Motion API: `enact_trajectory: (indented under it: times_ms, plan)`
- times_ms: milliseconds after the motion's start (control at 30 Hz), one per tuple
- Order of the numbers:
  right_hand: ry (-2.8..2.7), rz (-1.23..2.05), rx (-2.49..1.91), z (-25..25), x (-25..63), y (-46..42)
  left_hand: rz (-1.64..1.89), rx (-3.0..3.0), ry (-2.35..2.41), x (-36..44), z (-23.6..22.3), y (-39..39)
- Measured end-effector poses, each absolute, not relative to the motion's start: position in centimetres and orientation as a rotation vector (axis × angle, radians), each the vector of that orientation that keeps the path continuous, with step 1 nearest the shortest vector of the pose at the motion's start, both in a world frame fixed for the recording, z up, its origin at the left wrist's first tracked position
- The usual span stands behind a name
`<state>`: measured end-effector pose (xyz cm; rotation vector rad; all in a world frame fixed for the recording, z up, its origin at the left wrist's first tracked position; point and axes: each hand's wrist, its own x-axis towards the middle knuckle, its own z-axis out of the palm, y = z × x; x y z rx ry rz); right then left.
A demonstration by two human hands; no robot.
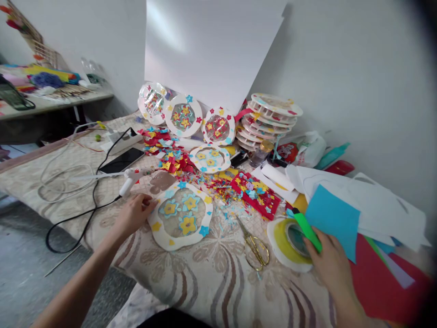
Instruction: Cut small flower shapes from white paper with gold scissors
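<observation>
My left hand (pixel 134 212) rests on the left rim of a white paper-plate craft (pixel 180 214) decorated with blue and yellow flowers, fingers curled on its edge. My right hand (pixel 329 262) is closed round a green tool (pixel 307 228), perhaps a cutter or marker, held over a roll of yellow tape (pixel 290 239) on a white disc. Gold scissors (pixel 256 248) lie between the two hands. A white glue gun (pixel 128 177) lies just beyond my left hand.
Several finished plate crafts (pixel 184 116) lean against a white board, with a stack (pixel 269 120) to the right. Paper scraps (pixel 218 182), a phone (pixel 121 160), a power strip (pixel 121 141), cables and sheets of blue (pixel 332 218), white and red paper (pixel 378 282) cover the patterned cloth.
</observation>
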<state>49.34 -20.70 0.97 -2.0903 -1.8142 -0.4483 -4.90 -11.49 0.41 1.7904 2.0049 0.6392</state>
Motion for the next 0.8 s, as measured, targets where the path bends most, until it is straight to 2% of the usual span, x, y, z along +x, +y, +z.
enact_trajectory:
  times_ms: [467, 600, 667, 800]
  plan:
    - [-1.913, -0.391, -1.970, 0.5, 49.5, -20.0, 0.642, 1.814, 2.003, -4.7, 0.2, -11.5]
    - [-1.682, -0.376, -1.907, 2.3, 46.5, -20.0, 0.657, 1.799, 2.009, -4.8, 0.1, -11.7]
    - [-1.540, -0.101, -1.848, 3.1, 43.5, -20.1, 0.662, 1.802, 1.989, -4.8, 0.1, -11.8]
    - [-1.445, 1.148, -1.483, 2.3, 35.3, -20.4, 0.675, 1.820, 1.980, -4.7, 0.0, -11.9]
